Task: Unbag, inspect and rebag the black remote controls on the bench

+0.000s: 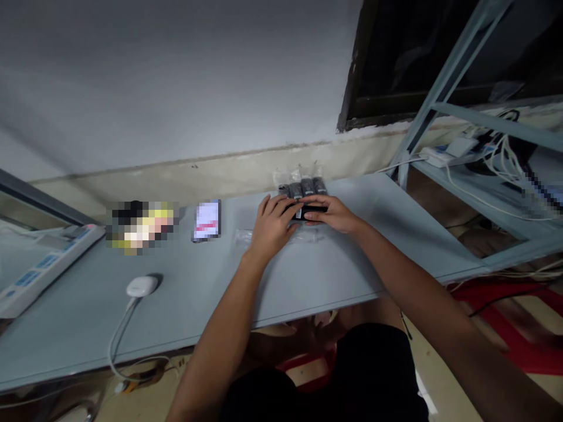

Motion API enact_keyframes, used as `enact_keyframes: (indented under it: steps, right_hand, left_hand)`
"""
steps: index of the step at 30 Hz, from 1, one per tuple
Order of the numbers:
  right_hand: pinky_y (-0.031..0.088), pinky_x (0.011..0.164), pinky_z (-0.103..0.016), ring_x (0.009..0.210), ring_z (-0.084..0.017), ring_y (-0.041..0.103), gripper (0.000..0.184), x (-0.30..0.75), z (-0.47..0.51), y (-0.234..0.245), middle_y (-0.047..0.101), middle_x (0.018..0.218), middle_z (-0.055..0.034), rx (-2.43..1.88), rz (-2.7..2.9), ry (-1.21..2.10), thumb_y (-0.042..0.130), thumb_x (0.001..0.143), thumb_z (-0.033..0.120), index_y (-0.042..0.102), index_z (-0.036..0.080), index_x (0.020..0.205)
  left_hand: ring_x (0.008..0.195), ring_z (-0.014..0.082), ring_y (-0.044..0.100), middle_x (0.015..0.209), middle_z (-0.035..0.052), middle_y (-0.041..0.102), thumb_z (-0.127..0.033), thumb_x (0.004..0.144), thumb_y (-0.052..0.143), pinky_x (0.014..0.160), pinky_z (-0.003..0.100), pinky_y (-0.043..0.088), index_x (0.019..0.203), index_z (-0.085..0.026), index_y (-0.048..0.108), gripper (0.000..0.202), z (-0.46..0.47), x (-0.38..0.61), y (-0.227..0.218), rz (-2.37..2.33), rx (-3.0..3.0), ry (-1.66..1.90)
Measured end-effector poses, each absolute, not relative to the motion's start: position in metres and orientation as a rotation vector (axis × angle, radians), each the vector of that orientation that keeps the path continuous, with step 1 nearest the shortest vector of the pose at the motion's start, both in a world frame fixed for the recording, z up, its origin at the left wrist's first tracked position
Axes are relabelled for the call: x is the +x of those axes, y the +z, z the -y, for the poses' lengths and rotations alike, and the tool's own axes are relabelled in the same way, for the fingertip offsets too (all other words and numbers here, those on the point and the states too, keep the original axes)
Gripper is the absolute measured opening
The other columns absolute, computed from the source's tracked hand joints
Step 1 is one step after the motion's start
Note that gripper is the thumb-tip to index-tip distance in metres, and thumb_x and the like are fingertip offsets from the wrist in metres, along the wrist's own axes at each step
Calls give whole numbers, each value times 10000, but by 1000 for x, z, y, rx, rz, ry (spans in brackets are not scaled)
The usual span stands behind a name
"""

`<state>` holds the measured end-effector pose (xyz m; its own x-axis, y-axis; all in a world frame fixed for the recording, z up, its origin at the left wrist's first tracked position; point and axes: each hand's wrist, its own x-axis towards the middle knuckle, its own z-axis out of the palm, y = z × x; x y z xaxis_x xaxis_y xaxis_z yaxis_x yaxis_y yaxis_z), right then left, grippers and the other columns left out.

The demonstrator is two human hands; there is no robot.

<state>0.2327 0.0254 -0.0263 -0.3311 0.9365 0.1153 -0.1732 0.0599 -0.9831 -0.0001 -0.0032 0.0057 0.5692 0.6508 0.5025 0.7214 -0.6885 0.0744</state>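
Observation:
On the table (316,269), a small black oblong object (320,210) with a white label lies between my hands. My right hand (336,215) grips its right end, thumb along the near side and fingers over the far side. The fingers of my left hand (272,225) reach over its left end and hide part of it. Just beyond my fingertips, several dark items in clear plastic bags (308,184) stand in a row against the wall. Flat clear plastic (308,236) lies under and in front of my hands. What the black object is, I cannot make out.
To the left lie a phone (206,221) with a lit screen, a blurred-out item (141,228), a white charger (142,286) with its cable, and a power strip (53,264). At right, a metal shelf (466,181) holds tangled white cables. A red stool (514,322) stands below.

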Motion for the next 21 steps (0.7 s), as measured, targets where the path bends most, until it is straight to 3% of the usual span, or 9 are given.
enact_keyframes:
  steps: [4,7,11,13,21]
  right_hand:
    - [652,999,-487,1174,-280,743,553,231,-22,-23,779,1250,-57,-806,1403,1481,975,690,384,787,274,1198]
    - [687,898,-443,1041,-257,782,552,230,-24,-25,790,1209,-60,-868,1416,1410,958,715,408,781,275,1220]
    - [655,620,-345,683,-202,749,495,235,-31,-34,794,876,-49,-1090,1571,1190,917,758,474,801,230,1173]
    - [606,568,-322,565,-168,672,483,240,-35,-37,735,712,-15,-1174,1659,1062,896,770,512,816,208,1136]
    - [524,568,-304,522,-130,547,562,250,-36,-29,635,595,34,-1221,1706,853,901,743,540,840,215,1198]
  left_hand:
    - [1418,293,539,1461,43,682,-217,1010,616,1330,592,203,1463,-334,629,468,4,2,7,1215,-2659,-751]
    - [1385,285,570,1462,47,684,-244,1023,608,1329,580,214,1463,-320,632,447,4,1,8,1237,-2662,-754]
    - [1340,282,595,1435,51,702,-242,1002,644,1309,560,258,1447,-306,651,449,1,-6,10,1309,-2643,-742]
    - [1326,285,601,1414,54,714,-231,988,661,1298,563,274,1435,-308,661,454,0,-10,10,1355,-2633,-729]
    - [1291,292,643,1390,65,729,-225,965,705,1282,575,297,1406,-297,668,448,-3,-15,9,1495,-2608,-708]
